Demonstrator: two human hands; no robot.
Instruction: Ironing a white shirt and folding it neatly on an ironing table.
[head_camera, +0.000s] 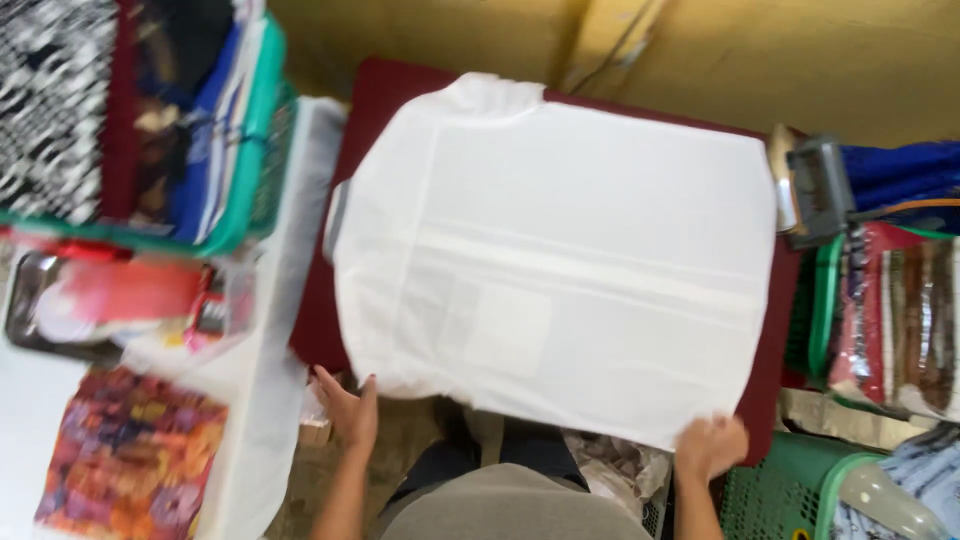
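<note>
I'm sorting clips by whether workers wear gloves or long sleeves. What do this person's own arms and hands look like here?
Both are bare. The left hand and the right hand have no gloves, and I can make out no rings, watch or bracelet, though the picture is blurred. Both forearms show uncovered up to the bottom edge of the picture, with no sleeve in view.

I look down at a white shirt (560, 260) spread flat over a dark red padded board (372, 95). My left hand (347, 408) touches the shirt's near left edge, fingers pointing up; my right hand (710, 447) pinches its near right corner. A pocket (a faint square) shows through the cloth. A green basket of folded clothes (250, 150) sits to the left, above a bright floral cloth (130, 455). A grey iron (820, 190) rests just off the board's right end.
</note>
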